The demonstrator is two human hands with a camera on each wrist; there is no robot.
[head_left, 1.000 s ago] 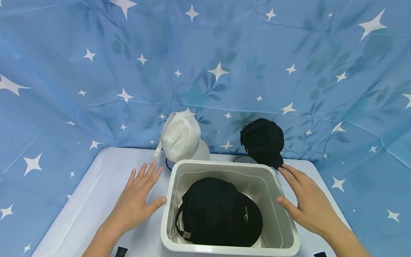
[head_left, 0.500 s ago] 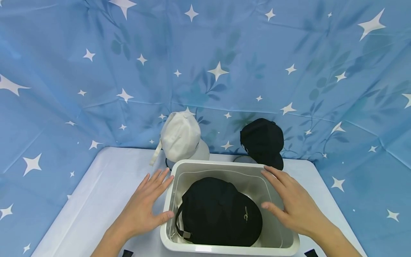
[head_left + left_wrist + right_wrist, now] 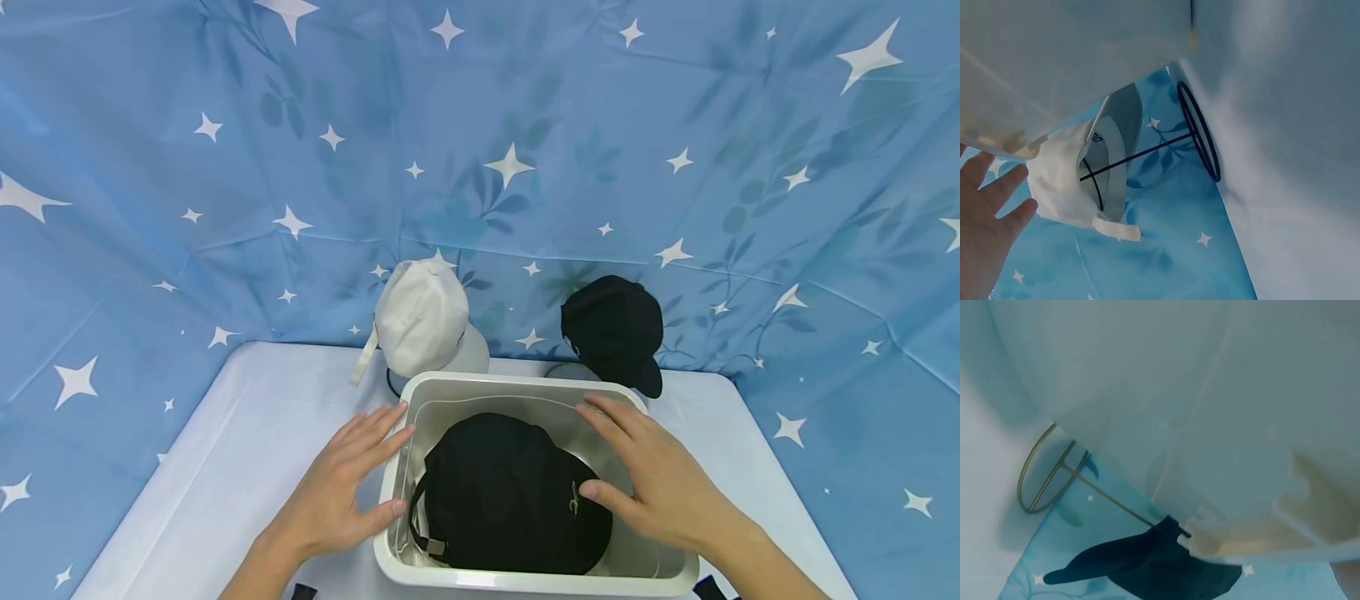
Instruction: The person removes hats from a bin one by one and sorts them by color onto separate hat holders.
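Observation:
A black baseball cap (image 3: 510, 492) with a small light emblem lies in a pale grey plastic bin (image 3: 525, 380). My left hand (image 3: 347, 487) is at the bin's left rim, fingers spread and thumb overlapping the edge. Over the bin's right side, my right hand (image 3: 648, 475) has its fingers extended, the thumb overlapping the cap's brim in the head view. Whether that thumb touches the cap, I cannot tell. Neither hand holds anything. Below the bin's wall (image 3: 1072, 62) in the left wrist view, the fingers (image 3: 1010, 186) are apart.
Behind the bin, a white cap (image 3: 420, 321) hangs on a black wire stand (image 3: 1200, 134). Farther right, another black cap (image 3: 611, 329) sits on a brass-coloured wire stand (image 3: 1038, 469). The white-covered table (image 3: 225, 467) meets a blue star-patterned cloth (image 3: 337, 183).
My right hand has moved left, from beside the bin to over its right side. My left hand has shifted right to the bin's rim. The caps and bin have stayed put.

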